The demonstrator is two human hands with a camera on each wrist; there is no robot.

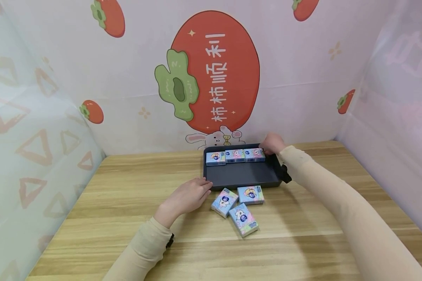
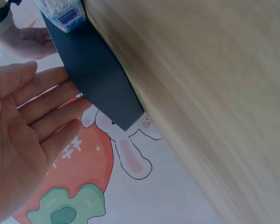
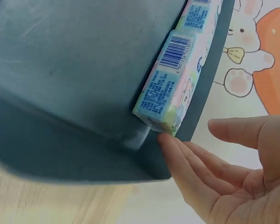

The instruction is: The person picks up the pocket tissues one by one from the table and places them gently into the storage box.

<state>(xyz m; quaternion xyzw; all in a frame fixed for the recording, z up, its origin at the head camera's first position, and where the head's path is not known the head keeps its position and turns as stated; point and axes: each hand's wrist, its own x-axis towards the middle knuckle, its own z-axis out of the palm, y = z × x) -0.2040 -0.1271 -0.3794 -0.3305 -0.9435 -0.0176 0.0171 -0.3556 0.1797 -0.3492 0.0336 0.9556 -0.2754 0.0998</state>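
Note:
A dark grey tray (image 1: pixel 242 175) lies on the table against the back wall. Three small pastel tissue packs form a row along its far side: a left one (image 1: pixel 215 158), a middle one (image 1: pixel 235 155) and a right one (image 1: pixel 254 154). My right hand (image 1: pixel 272 143) is at the tray's far right corner; in the right wrist view one fingertip (image 3: pixel 165 139) meets the end of the last pack (image 3: pixel 170 77), thumb held apart. With fingers extended, my left hand (image 1: pixel 190 195) rests its fingertips at the tray's near left corner; its palm holds nothing in the left wrist view.
Three more tissue packs lie on the wooden table (image 1: pixel 144 203) just in front of the tray: a tilted left one (image 1: pixel 225 202), a right one (image 1: pixel 251 194) and a nearer one (image 1: pixel 244 219). A printed cloth wall (image 1: pixel 137 78) stands behind the table.

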